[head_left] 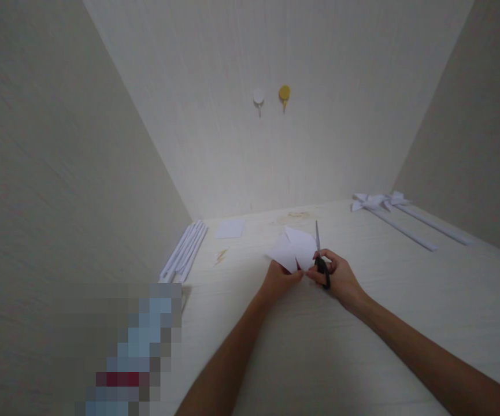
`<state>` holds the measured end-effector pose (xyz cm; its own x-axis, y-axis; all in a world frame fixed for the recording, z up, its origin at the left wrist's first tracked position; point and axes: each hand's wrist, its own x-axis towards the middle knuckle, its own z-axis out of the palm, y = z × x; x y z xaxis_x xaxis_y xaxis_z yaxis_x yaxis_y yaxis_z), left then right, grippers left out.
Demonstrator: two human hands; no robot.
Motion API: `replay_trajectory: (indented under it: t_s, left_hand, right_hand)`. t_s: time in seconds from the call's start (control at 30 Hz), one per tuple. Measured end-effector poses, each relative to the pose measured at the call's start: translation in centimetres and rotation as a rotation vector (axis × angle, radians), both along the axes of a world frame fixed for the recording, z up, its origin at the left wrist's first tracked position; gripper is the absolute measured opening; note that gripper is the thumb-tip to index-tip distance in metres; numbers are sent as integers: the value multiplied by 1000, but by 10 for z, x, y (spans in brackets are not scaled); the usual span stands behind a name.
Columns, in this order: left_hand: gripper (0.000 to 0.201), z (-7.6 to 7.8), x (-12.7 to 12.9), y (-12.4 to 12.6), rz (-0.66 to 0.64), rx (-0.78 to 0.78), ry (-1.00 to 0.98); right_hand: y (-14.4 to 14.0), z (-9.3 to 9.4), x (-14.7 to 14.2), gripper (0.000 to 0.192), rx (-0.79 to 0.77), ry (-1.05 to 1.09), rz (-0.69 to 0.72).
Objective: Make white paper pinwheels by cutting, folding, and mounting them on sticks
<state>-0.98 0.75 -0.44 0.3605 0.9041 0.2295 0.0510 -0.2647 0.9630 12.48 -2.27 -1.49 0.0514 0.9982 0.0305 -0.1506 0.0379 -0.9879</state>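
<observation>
A white square of paper with slits cut into it is held just above the table. My left hand pinches its lower edge between thumb and fingers. My right hand is closed around the black handles of a pair of scissors. The blades point up and away from me, beside the paper's right edge. My right thumb and a fingertip are close to the paper's lower right side; whether they touch it, I cannot tell.
Several rolled white paper sticks lie at the left, near a flat white paper sheet. Two paper pinwheels on sticks lie at the back right. Thin brownish pieces rest on the white table. Walls enclose it, with two hooks behind.
</observation>
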Motion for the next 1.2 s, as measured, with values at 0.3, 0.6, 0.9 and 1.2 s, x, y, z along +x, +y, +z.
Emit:
replay_trajectory:
  t_s: [0.3,0.6,0.9,1.2]
  left_hand:
    - [17,-5,-4,5,-52,-128,-58]
    - [18,2,-6,1,-35,-186,-39]
    - [19,-2,-6,3,-67,-158,-48]
    - [16,-2,-6,3,-84,-154,-27]
  right_hand:
    - [1,-2,1,41,-3,52,-28]
    - [1,-1,1,42,11,43,-29]
    - [3,-4,2,43,11,34,-35]
    - [3,-4,2,43,16,33,3]
